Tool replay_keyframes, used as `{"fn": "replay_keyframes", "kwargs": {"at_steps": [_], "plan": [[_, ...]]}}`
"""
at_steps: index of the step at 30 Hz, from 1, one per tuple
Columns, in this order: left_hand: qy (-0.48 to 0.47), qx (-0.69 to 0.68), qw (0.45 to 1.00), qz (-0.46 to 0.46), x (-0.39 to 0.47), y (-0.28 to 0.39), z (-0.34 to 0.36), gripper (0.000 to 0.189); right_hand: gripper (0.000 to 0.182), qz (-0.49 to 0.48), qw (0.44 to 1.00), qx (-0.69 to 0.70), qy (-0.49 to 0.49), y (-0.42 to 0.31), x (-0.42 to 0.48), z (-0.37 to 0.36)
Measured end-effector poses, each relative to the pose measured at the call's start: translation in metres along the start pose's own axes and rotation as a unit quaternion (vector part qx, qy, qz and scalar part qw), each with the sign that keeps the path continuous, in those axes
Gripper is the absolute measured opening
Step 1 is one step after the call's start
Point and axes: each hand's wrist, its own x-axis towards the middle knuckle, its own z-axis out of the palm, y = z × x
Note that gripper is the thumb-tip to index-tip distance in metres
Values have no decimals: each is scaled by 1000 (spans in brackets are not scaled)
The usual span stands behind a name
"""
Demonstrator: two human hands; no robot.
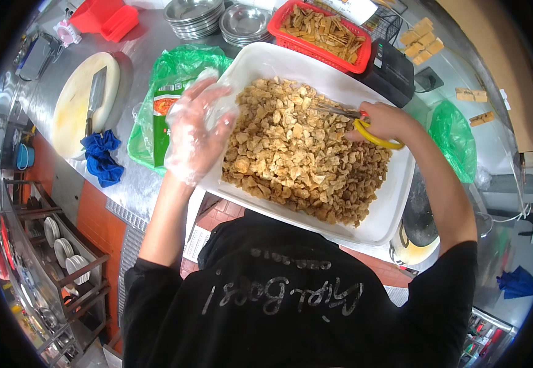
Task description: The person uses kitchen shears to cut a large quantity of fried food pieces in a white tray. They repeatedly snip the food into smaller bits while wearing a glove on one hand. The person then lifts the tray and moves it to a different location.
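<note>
A wide white plastic tub (390,216) holds a heap of small, dry-looking tan pieces (294,142), perhaps a fried or dried food. My right hand (383,122), bare, grips scissors (372,135) with yellow and red handles; their metal blades point left, low over the heap. Over the tub's left side is my left hand (199,129), in a clear plastic glove. Its fingers are spread and nothing shows in them. Partly behind that hand lies a green printed food packet (159,138) on a crumpled green plastic bag (186,57).
A round cutting board (66,122) with a cleaver (96,94) and a blue cloth (103,158) is at left. Behind the tub stand stacked metal bowls (192,20), a red basket (284,41) of brown strips and a black device (388,73). A dish rack (84,280) stands lower left.
</note>
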Motion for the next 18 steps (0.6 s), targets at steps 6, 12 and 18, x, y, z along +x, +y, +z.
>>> {"fn": "replay_keyframes", "kwargs": {"at_steps": [6,12,18], "plan": [[35,-4,999,-24,-34,-21,13,33,74,-5,999,-22,-31,-40,70,10],[69,-77,992,-79,-39,-26,18,30,36,-72,979,-142,128,-40,72,17],[90,-154,976,-125,-44,-29,19,26,42,-97,981,-140,96,-51,27,-23]]}}
